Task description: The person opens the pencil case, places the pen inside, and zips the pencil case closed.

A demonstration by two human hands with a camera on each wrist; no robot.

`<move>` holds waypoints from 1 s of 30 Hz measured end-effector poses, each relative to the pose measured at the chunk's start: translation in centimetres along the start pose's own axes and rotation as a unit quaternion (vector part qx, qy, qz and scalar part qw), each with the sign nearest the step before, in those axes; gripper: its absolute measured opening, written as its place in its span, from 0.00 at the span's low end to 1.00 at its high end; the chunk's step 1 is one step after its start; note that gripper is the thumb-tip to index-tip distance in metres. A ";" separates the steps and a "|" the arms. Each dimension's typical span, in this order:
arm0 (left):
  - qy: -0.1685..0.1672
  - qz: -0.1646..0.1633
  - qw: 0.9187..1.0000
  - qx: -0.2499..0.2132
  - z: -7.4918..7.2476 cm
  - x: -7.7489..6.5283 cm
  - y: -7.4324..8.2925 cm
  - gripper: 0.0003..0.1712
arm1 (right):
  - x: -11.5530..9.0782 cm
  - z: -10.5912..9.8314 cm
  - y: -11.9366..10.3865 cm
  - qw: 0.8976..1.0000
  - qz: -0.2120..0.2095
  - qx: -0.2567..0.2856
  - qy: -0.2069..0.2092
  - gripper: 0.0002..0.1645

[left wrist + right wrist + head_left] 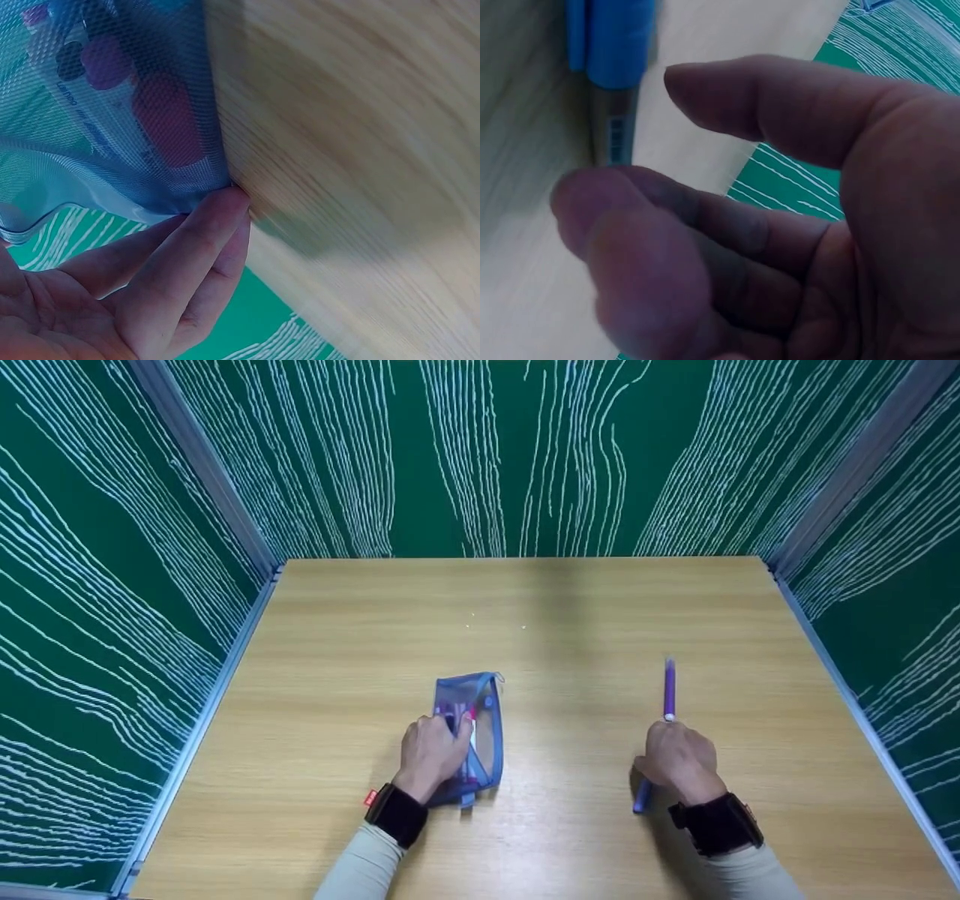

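Note:
My left hand (435, 750) grips the near-left side of a blue mesh pencil pouch (491, 735). In the left wrist view, its fingertips are at the lower corner of the pouch (169, 195), and colored pens (169, 120) show through the mesh. My right hand (679, 754) is low over the table at the right. In the right wrist view, its thumb stands apart from the bent fingers, and a blue-capped pen (619, 45) lies behind the fingertips. A purple marker (670, 690) with a white end extends beyond the knuckles. The hand hides part of the blue pen.
The wooden table (375, 615) is enclosed by green walls (420, 457) with white wavy lines. Grey metal frame posts (210, 472) stand at the corners. Tiny pale specks (523, 627) dot the table's middle.

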State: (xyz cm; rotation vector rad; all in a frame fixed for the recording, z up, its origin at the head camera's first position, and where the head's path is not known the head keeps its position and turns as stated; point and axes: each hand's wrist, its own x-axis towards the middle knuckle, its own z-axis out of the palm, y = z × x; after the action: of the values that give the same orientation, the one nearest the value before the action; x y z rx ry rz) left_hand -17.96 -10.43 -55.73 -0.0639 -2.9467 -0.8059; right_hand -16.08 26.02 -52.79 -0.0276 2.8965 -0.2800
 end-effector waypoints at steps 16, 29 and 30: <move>0.005 -0.001 1.000 0.007 -0.1 0.0 0.1 0.33 | 0.3 1.1 -0.5 0.997 0.011 0.072 0.017 0.17; -0.010 -0.004 1.000 0.002 -0.1 0.0 0.1 0.33 | 0.6 0.8 -2.7 0.987 -0.025 0.153 0.045 0.16; -0.010 -0.005 1.000 0.002 -0.1 0.0 0.1 0.33 | 0.6 0.8 -2.9 0.986 -0.029 0.161 0.041 0.15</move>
State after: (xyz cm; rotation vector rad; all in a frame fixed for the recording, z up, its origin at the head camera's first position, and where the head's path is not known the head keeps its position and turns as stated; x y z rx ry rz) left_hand -17.94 -10.40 -55.61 -0.0582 -2.9699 -0.8063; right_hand -16.51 22.97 -53.14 -0.0454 2.8956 -0.7729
